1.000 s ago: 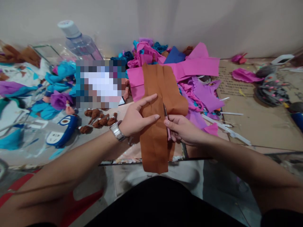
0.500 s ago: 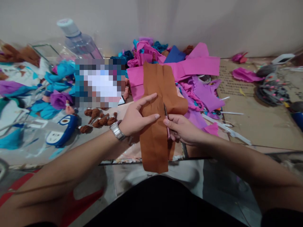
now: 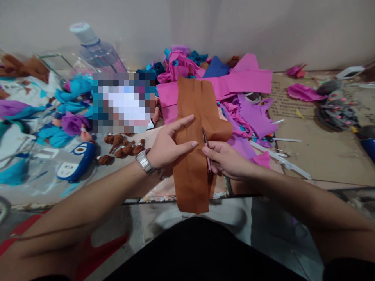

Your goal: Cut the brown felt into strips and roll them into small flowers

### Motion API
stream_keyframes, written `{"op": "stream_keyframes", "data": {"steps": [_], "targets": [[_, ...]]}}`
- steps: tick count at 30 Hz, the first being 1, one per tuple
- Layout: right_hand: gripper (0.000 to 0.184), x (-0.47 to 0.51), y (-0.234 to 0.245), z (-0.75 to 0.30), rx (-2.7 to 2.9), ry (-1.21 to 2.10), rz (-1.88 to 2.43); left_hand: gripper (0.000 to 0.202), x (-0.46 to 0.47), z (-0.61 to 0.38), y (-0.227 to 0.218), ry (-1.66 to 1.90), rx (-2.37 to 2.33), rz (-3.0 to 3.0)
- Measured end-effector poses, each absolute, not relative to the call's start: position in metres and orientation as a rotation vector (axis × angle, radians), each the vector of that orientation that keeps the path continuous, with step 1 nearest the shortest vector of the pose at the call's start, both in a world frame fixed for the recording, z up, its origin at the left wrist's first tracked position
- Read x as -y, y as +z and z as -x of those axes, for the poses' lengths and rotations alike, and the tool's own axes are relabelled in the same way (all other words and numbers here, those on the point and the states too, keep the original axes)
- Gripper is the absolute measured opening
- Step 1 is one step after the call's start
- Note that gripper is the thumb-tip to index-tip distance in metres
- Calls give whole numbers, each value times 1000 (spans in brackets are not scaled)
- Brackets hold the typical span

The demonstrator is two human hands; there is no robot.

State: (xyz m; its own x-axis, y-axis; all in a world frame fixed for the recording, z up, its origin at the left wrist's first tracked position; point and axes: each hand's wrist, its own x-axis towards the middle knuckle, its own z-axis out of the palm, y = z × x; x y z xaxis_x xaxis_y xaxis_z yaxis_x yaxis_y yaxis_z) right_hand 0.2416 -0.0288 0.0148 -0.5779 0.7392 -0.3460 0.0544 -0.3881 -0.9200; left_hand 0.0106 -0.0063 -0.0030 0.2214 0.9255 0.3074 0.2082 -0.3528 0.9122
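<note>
A long brown strip of what looks like crepe paper [image 3: 191, 183] lies in front of me, its near end hanging past the table edge and a flap folded out to the right. My left hand [image 3: 172, 144] rests on it with thumb and index finger spread apart. My right hand [image 3: 224, 158] is closed around small scissors [image 3: 204, 136] with pinkish handles. Their dark tip points away from me and lies against the brown strip, along the flap's inner edge. The lower part of the scissors is partly hidden by my fingers.
Pink crepe pieces [image 3: 243, 84] and purple scraps [image 3: 254, 117] pile behind and right. Brown knotted bits [image 3: 125, 149], a blue-and-white power strip [image 3: 77, 162] and a clear bottle [image 3: 101, 52] stand left. A pincushion [image 3: 336, 111] sits on cardboard [image 3: 316, 152]. White sticks [image 3: 287, 160] lie nearby.
Almost nothing differs. The near end of the brown strip has shifted very slightly; both hands and the scissors keep the same place.
</note>
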Motion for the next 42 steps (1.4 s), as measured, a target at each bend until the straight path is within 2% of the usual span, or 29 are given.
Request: {"op": "stream_keyframes", "data": {"steps": [25, 42], "targets": [[57, 29, 17, -241, 1169, 2088, 1055, 84, 6, -10, -1, 1171, -1025, -1726], [63, 25, 15, -238, 1172, 1938, 1133, 85, 13, -14, 0, 1108, -987, -1861]]}}
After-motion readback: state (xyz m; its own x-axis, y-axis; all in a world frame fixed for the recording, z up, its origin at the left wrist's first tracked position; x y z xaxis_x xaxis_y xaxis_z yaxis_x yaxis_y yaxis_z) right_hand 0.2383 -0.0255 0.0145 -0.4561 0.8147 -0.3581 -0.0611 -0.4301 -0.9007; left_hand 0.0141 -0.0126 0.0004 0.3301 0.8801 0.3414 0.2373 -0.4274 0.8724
